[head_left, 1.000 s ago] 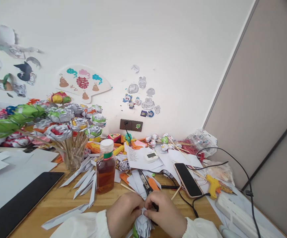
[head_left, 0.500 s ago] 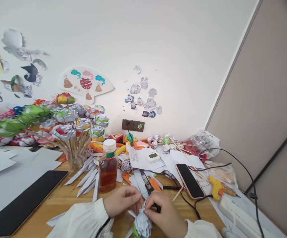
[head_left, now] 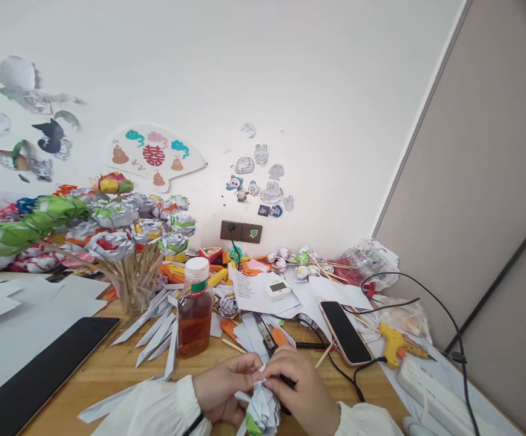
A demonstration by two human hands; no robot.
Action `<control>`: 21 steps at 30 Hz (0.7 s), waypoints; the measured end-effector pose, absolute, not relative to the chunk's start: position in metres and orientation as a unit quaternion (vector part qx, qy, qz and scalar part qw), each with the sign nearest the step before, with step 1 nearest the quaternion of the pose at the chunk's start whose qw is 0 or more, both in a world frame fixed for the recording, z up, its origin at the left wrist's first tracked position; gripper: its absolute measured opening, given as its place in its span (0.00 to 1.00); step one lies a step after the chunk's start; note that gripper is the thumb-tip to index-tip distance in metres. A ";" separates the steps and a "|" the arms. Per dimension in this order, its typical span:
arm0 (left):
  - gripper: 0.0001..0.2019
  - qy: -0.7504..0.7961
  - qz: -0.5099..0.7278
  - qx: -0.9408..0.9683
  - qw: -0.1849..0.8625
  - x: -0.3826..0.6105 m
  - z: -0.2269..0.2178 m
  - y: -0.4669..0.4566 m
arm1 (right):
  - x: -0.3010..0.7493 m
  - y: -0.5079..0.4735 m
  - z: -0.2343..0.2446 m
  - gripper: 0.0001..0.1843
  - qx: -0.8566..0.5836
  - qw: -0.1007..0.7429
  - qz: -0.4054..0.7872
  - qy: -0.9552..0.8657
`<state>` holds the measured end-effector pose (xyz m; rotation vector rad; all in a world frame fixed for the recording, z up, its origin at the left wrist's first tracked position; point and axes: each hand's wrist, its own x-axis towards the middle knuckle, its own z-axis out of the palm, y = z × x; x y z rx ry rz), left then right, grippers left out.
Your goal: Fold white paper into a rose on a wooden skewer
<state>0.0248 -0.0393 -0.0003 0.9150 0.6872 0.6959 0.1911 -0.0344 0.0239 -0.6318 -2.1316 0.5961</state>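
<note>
Low in the head view, my left hand (head_left: 224, 387) and my right hand (head_left: 299, 390) meet over a folded paper flower (head_left: 263, 413), grey-white with a green bit at its base. Both hands pinch the top of the flower with closed fingers. A dark thin tool shows beside my right fingers, partly hidden. White sleeves cover both wrists. The flower sits just above the wooden table (head_left: 103, 369) at its near edge.
A bottle of amber liquid (head_left: 194, 315) stands ahead of my left hand, with folded paper strips (head_left: 156, 330) beside it. A jar of paper flowers on sticks (head_left: 131, 242) is at left, a black tablet (head_left: 40, 375) near left. A phone (head_left: 345, 332), yellow glue gun (head_left: 396, 342), cables and power strip (head_left: 430, 387) lie right.
My left hand has come back in against the flower and pinches it with the right. The view has shifted slightly.
</note>
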 end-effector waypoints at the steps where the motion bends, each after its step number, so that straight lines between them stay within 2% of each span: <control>1: 0.19 0.326 0.330 0.422 0.779 0.026 0.001 -0.040 | 0.191 -0.035 0.025 0.05 -0.252 0.409 0.239 -0.844; 11: 0.18 0.341 0.387 0.426 0.743 0.029 0.008 -0.041 | 0.195 -0.038 0.033 0.10 -0.187 0.400 0.222 -0.870; 18: 0.19 0.334 0.401 0.417 0.744 0.027 0.012 -0.041 | 0.199 -0.043 0.037 0.17 -0.163 0.381 0.156 -0.897; 21: 0.19 0.336 0.387 0.415 0.752 0.027 0.013 -0.042 | 0.201 -0.044 0.039 0.16 -0.166 0.409 0.166 -0.882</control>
